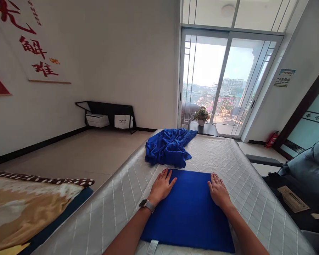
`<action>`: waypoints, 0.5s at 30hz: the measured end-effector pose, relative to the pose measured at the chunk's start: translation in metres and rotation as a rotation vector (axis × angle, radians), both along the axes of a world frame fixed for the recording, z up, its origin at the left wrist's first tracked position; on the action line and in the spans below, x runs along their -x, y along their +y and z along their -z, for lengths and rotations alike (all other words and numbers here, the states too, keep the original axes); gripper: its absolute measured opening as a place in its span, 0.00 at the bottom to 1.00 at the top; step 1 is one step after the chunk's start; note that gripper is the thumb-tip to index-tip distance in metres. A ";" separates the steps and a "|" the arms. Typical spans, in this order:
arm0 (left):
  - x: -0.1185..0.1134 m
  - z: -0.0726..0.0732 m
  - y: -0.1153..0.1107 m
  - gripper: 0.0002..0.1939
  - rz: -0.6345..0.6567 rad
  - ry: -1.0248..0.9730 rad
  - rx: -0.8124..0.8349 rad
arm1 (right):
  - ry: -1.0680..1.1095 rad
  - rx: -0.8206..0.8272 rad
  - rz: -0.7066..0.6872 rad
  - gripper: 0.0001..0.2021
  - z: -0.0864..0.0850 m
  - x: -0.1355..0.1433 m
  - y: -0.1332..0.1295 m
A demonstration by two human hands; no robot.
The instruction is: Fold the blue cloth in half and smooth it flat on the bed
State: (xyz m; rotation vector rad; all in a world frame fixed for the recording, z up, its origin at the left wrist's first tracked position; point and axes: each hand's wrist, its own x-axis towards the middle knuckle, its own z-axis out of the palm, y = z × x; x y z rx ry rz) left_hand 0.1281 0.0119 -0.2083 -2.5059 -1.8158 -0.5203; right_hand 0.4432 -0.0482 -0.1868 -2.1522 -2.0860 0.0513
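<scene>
A flat blue cloth lies smooth on the pale quilted mattress, with a small white tag at its near edge. My left hand, with a watch at the wrist, rests flat on its far left corner, fingers spread. On the far right corner lies my right hand, palm down with fingers stretched out. Neither hand grips anything. Beyond the flat cloth sits a crumpled heap of blue fabric.
A brown and cream blanket lies at the lower left. A potted plant stands on a dark table past the mattress. At the right is a dark seat with a brown card nearby.
</scene>
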 end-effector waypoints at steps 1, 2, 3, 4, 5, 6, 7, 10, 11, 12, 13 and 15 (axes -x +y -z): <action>0.000 0.000 0.000 0.36 0.001 0.001 0.002 | 0.005 0.005 -0.001 0.34 0.001 0.001 -0.001; 0.000 -0.001 -0.001 0.36 0.003 0.001 0.005 | 0.008 0.012 0.000 0.34 0.002 0.002 -0.002; 0.000 -0.001 -0.001 0.36 0.003 0.002 0.008 | 0.007 0.020 0.004 0.34 0.004 0.002 -0.002; 0.000 -0.001 -0.001 0.36 0.001 0.002 0.010 | 0.004 0.028 0.008 0.34 0.006 0.003 -0.003; 0.000 -0.001 -0.001 0.36 -0.001 0.003 0.009 | 0.001 0.034 0.013 0.34 0.008 0.003 -0.003; 0.000 -0.001 -0.001 0.35 -0.004 0.006 0.006 | -0.001 0.039 0.015 0.34 0.010 0.003 -0.003; 0.000 -0.001 -0.001 0.35 -0.009 0.010 0.004 | -0.005 0.043 0.017 0.35 0.011 0.003 -0.003; 0.000 -0.003 -0.002 0.35 -0.016 0.028 0.009 | -0.022 0.050 0.020 0.35 0.014 0.003 -0.003; 0.000 -0.004 -0.002 0.35 -0.016 0.029 0.012 | -0.027 0.053 0.022 0.35 0.014 0.003 -0.003; 0.000 -0.004 -0.002 0.35 -0.014 0.028 0.015 | -0.031 0.056 0.024 0.35 0.013 0.004 -0.003; 0.000 -0.004 -0.003 0.35 -0.013 0.023 0.014 | -0.031 0.057 0.026 0.35 0.013 0.004 -0.003; 0.001 -0.005 -0.004 0.35 -0.011 0.012 0.006 | -0.026 0.058 0.033 0.35 0.012 0.006 -0.003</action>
